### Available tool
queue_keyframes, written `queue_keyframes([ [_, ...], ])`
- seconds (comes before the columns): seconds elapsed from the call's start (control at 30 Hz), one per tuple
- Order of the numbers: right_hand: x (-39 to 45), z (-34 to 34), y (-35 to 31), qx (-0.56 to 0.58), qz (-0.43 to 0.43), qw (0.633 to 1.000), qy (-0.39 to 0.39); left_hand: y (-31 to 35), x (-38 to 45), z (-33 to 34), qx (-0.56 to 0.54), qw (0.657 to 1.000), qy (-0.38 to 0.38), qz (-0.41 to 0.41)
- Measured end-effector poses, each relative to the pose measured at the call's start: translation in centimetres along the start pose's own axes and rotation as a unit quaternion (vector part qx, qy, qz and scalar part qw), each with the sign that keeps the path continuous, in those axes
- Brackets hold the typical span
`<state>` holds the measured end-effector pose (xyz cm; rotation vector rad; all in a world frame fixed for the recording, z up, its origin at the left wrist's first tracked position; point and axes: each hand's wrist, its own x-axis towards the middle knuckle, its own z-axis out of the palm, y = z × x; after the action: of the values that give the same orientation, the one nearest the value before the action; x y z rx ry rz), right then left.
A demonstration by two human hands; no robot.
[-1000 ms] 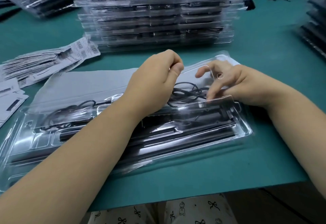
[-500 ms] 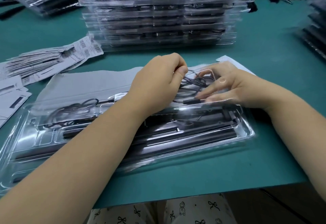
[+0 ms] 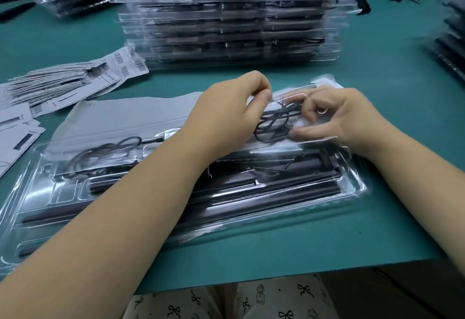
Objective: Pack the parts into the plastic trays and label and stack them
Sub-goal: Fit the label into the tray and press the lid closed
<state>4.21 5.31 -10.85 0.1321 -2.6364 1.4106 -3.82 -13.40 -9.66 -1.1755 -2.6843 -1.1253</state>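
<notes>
Here, head view: coiled black cable (image 3: 275,125) held over the far right pocket of the clear plastic tray (image 3: 357,188), near edge of the green mat (image 3: 289,255). Left hand (image 3: 226,120) curled, thumb and fingertips pinching the upper loops of the coil; right hand (image 3: 344,115) partly curled, upper fingers bent at the cable, lower fingers stretched flat against its lower loops. Best done by keeping the loops gathered small and flat, pressing down evenly into the pocket, tucking any stray loop under before letting go, lest the springy coil pop back out. Worth matching the other cable (image 3: 105,150) already seated in the left pocket, and leaving the black rods (image 3: 264,193) below undisturbed. Grey card (image 3: 130,115) lying behind the tray, barcode labels (image 3: 75,79) fanned at far left, stack of filled trays (image 3: 226,17) beyond, ready for later steps
</notes>
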Motion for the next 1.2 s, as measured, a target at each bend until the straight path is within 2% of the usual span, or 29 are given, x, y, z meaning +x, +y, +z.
queue_keyframes([
  [0.13, 0.2, -0.1, 0.3, -0.012, -0.003, 1.0, -0.025, 0.2, 0.0, 0.0, 0.005, 1.0, -0.018, -0.01],
  [0.2, 0.4, -0.6, 0.5, -0.029, 0.01, 0.999, -0.009, 0.4, -0.1, 0.0, 0.002, 1.0, -0.016, -0.004],
  [0.27, 0.6, -1.2, 0.8, 0.009, 0.018, 1.0, 0.011, 0.4, -0.3, 0.0, 0.004, 1.0, -0.025, -0.002],
  [0.37, 0.6, -1.5, 0.7, 0.056, 0.034, 0.998, -0.007, 0.2, -0.4, -0.1, 0.026, 0.997, -0.074, 0.002],
  [0.47, 0.7, -1.4, 0.7, -0.007, 0.049, 0.999, 0.009, 0.2, -0.4, -0.3, 0.046, 0.993, -0.111, 0.006],
  [0.67, 0.8, -0.7, 0.0, -0.075, 0.031, 0.997, 0.018, 0.2, -0.1, -0.3, 0.046, 0.996, -0.074, 0.008],
  [0.8, 1.0, -0.4, -0.1, -0.154, -0.005, 0.988, 0.025, 0.4, -0.4, -0.6, 0.064, 0.995, -0.075, 0.009],
  [0.9, 1.2, -0.2, -0.1, -0.157, -0.011, 0.987, 0.034, 0.6, -0.7, -0.8, 0.062, 0.993, -0.096, 0.005],
  [1.0, 1.2, -0.2, 0.4, -0.135, -0.011, 0.99, 0.041, 0.9, -1.0, -0.9, 0.12, 0.984, -0.119, 0.054],
  [1.13, 1.3, -0.3, 0.4, -0.136, 0.011, 0.99, 0.028, 1.2, -1.7, -2.5, 0.15, 0.974, -0.095, 0.141],
  [1.2, 1.3, -0.4, 0.5, -0.12, 0.032, 0.992, 0.024, 1.2, -1.7, -3.1, 0.133, 0.974, -0.119, 0.137],
])
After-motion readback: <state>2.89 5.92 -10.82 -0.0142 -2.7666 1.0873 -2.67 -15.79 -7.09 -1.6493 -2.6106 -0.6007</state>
